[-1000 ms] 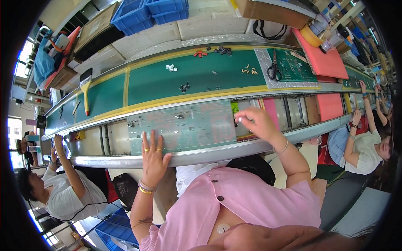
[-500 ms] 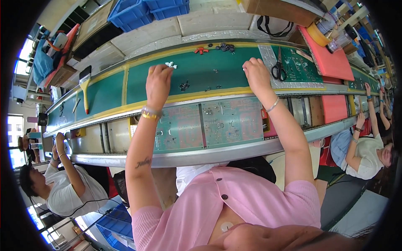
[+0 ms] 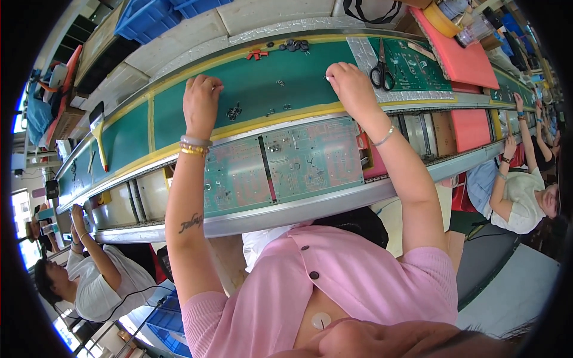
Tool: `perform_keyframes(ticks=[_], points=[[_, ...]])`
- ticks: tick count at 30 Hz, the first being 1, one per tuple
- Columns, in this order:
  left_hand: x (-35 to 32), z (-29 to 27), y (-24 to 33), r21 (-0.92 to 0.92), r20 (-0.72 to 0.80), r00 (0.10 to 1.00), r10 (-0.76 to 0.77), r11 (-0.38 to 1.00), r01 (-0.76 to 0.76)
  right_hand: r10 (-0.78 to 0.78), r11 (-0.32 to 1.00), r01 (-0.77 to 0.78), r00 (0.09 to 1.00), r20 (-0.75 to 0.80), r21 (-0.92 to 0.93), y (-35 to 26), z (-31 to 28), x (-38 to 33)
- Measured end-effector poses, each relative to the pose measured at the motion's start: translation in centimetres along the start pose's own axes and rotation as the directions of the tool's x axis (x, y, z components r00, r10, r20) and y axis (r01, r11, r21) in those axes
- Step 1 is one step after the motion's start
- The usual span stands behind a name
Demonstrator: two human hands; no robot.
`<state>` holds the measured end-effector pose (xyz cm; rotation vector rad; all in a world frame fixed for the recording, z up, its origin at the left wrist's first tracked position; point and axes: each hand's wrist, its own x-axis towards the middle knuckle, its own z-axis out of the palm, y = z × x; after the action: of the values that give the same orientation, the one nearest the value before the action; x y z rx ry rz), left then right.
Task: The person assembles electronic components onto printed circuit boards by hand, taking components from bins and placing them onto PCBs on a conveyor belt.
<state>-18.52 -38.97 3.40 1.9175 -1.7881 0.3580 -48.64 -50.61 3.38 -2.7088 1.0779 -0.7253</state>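
Note:
My left hand (image 3: 200, 106) is closed above the green work surface (image 3: 292, 62), its fingers bent together. Whatever is in its grip is hidden. Between the thumb and fingers of my right hand (image 3: 353, 89) a small white part (image 3: 327, 77) shows, near the scissors (image 3: 382, 73). Below both hands two green circuit boards, a left one (image 3: 239, 170) and a right one (image 3: 316, 158), lie side by side on the rail, with a few small components on them. Loose dark wire-legged parts (image 3: 234, 111) lie beside my left hand.
Red parts (image 3: 256, 54) and black round parts (image 3: 294, 45) lie along the far edge. A brush (image 3: 98, 134) is at left. Another board (image 3: 415, 71) and pink foam (image 3: 456, 53) are at right. Co-workers sit on both sides; blue bins (image 3: 146, 21) stand behind.
The view has shifted, so the bench sits further left and higher. The white parts that lay beside my left hand no longer show there. Both hands remain closed over the bench.

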Motion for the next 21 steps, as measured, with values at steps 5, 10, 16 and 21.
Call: perform_keyframes(ticks=[5, 10, 16, 21], points=[[-4.0, -3.1, 7.2, -0.425, 0.174, 0.971, -0.166, 0.877, 0.226, -0.025, 0.960, 0.023, 1.000, 0.001, 0.280, -1.6, -3.6, -1.6], [-5.7, -2.6, 10.2, -0.490, 0.277, 0.956, -0.098, 0.841, 0.228, 0.103, 0.805, -0.116, 0.993, 0.054, 0.582, -2.4, -4.4, -3.8], [-5.9, -1.9, 10.8, -0.347, 0.204, 0.977, 0.064, 0.938, 0.011, 0.133, 0.776, -0.123, 0.991, 0.029, 0.619, -0.9, -3.1, -5.2], [-6.0, -2.1, 11.1, -0.290, 0.201, 0.977, 0.074, 0.957, -0.013, 0.168, 0.762, -0.193, 0.981, 0.099, 0.619, -1.1, -3.1, -5.1]])
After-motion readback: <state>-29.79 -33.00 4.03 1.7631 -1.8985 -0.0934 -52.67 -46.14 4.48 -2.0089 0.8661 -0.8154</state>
